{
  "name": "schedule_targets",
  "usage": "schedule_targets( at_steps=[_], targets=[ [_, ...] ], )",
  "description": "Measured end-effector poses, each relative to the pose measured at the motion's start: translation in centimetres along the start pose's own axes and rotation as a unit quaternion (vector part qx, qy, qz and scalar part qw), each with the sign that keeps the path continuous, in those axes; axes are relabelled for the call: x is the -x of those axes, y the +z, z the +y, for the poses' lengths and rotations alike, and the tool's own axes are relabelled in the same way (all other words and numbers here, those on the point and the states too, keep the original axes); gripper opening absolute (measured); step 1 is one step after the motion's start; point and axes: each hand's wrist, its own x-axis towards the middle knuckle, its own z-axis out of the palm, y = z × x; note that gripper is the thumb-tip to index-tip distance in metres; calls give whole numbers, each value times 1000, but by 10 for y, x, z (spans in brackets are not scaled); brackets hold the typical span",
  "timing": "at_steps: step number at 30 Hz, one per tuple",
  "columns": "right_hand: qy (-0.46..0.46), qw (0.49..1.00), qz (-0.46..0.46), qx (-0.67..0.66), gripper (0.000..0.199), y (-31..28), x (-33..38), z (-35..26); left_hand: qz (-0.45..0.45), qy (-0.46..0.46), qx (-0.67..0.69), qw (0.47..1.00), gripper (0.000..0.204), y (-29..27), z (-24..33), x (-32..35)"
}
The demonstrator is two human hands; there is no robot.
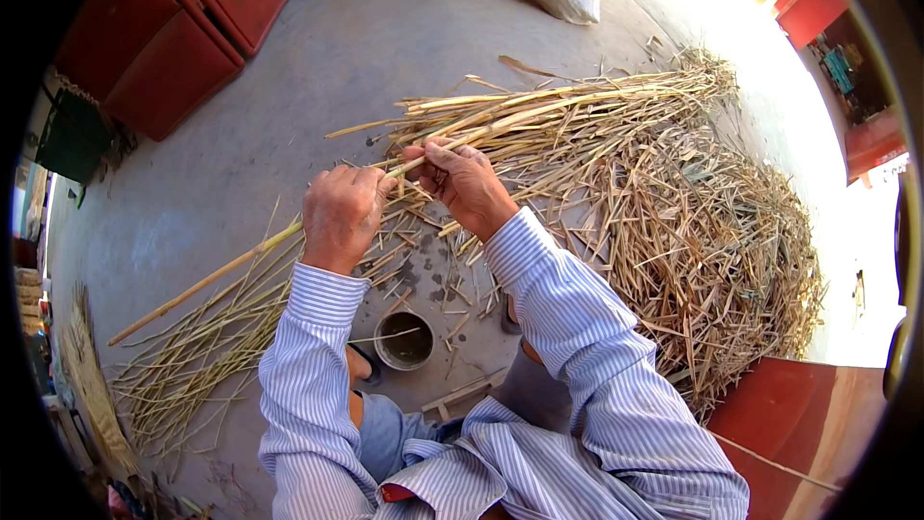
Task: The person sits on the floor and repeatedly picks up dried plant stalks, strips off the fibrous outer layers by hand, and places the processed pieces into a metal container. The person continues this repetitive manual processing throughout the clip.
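Both hands' fingers (361, 181) pinch one reed stalk (241, 265)

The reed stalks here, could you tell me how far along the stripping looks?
Done: a loose fan of bare stalks lies on the floor at the person's left. In hand: the left hand and right hand grip one long stalk, fingers at its husk. Left: a big pile of leafy reeds at the right, seemingly unworked.

A grey concrete floor (289, 135) lies between red cabinets (183, 29) and glaring, perhaps sunlit, ground at the right.
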Motion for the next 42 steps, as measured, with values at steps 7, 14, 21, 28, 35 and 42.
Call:
schedule_targets(
  at_steps=[7, 14, 21, 28, 35, 42],
  targets=[
    [-99, 991, 94, -3, 25, -36, -1, -53, -8, -142, 169, 975, 18, -28, -40, 15],
    [-137, 981, 132, 46, 29, -42, -4, -51, 49, -76, 108, 990, 20, -22, -30, 20],
    [-144, 975, 148, 79, 27, -31, 0, -45, 135, 16, -12, 991, 18, -9, -16, 16],
    [-92, 984, 52, 143, 26, 1, 15, -19, 91, -77, 79, 990, 25, 2, 5, 5],
    [-184, 964, -92, 170, 20, 1, 16, -30, -9, -235, 341, 910, 36, 1, -9, 10],
    [-191, 961, -139, 146, 17, 2, 25, -40, -141, -266, 448, 842, 40, -3, -24, 16]
  ],
)
